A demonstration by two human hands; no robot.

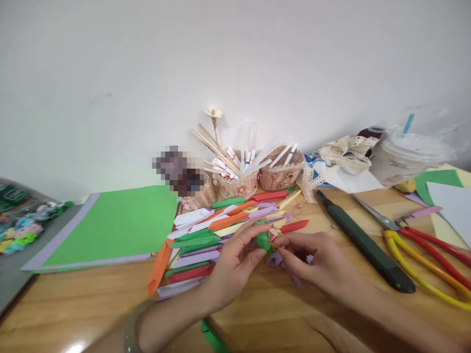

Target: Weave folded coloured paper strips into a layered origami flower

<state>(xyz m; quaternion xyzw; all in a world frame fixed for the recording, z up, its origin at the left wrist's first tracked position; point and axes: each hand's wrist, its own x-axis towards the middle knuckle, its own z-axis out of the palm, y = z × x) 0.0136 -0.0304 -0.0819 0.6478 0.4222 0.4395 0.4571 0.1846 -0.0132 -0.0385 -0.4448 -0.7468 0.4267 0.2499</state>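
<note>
Between my two hands, just above the table, is a small folded-paper piece (263, 240), mostly green with white, red and orange bits. My left hand (238, 260), with a ring on one finger, grips its green side between thumb and fingers. The fingertips of my right hand (307, 255) pinch its orange and white edge. Behind and to the left of my hands lies a spread of folded paper strips (195, 239) in green, orange, white, purple, red and yellow. Some purple paper (274, 260) shows beneath my right hand. A green strip (213, 337) lies near the front edge.
On the right lie a dark green utility knife (368, 245) and scissors (395, 235) with red and yellow handles. Wooden-slat baskets (241, 187) of pens and sticks stand by the wall. Green sheets (117, 225) lie left; a lidded plastic cup (405, 154) stands back right.
</note>
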